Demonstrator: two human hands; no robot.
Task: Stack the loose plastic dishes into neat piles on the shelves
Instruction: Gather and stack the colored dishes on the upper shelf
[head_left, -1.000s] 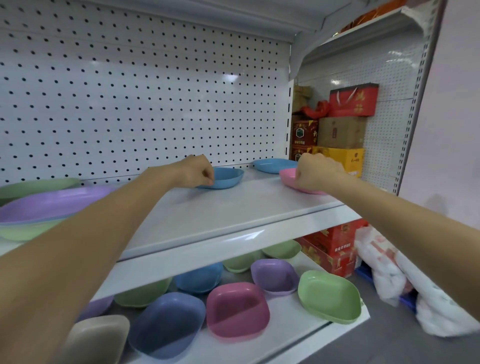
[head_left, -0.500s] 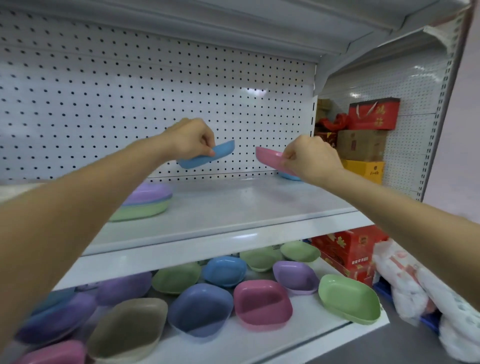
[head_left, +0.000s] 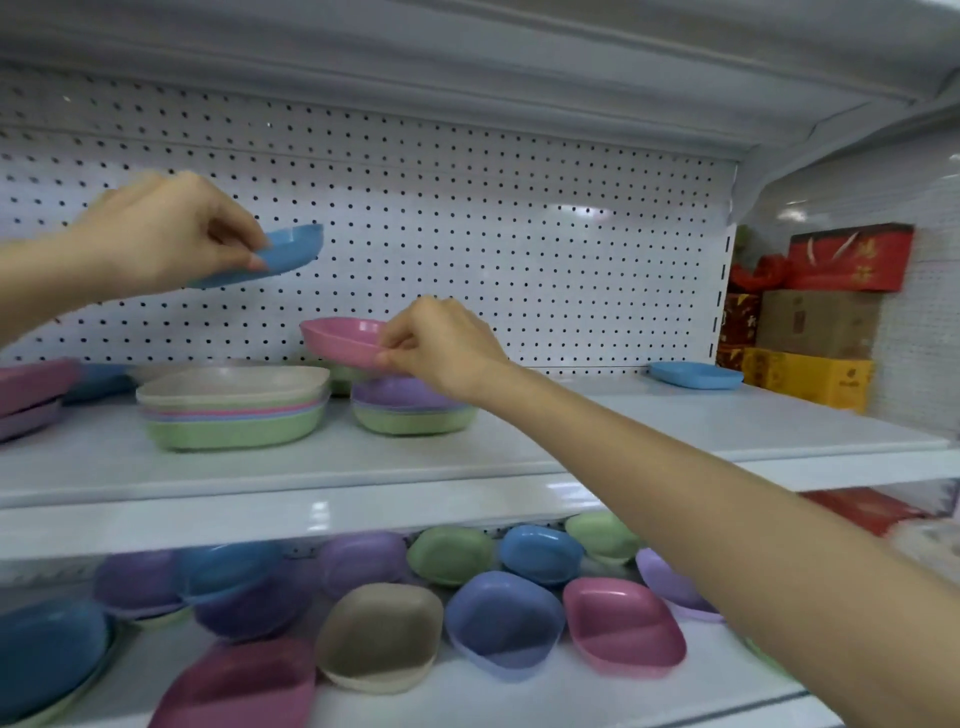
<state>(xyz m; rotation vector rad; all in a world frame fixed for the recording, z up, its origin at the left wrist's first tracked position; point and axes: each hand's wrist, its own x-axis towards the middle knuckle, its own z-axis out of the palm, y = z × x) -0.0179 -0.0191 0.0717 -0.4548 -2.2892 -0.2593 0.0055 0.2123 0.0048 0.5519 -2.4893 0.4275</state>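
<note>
My left hand (head_left: 166, 236) pinches the rim of a blue dish (head_left: 283, 254) and holds it tilted in the air in front of the pegboard. My right hand (head_left: 441, 345) pinches a pink dish (head_left: 340, 338) just above a small pile (head_left: 413, 410) of purple dishes on a green one on the upper shelf (head_left: 649, 431). A taller pile (head_left: 234, 410), beige on top and green at the bottom, stands to its left. One more blue dish (head_left: 696, 375) lies alone at the shelf's right end.
Several loose dishes in blue, purple, green, pink and beige lie scattered on the lower shelf (head_left: 519, 691). More dishes (head_left: 31, 395) sit at the upper shelf's far left. Red and yellow boxes (head_left: 810, 332) stand at the right. Pegboard (head_left: 519, 249) backs the shelf.
Both hands have carried their dishes leftwards along the upper shelf. The pink dish has come down over the small purple-and-green pile; the blue dish stays raised.
</note>
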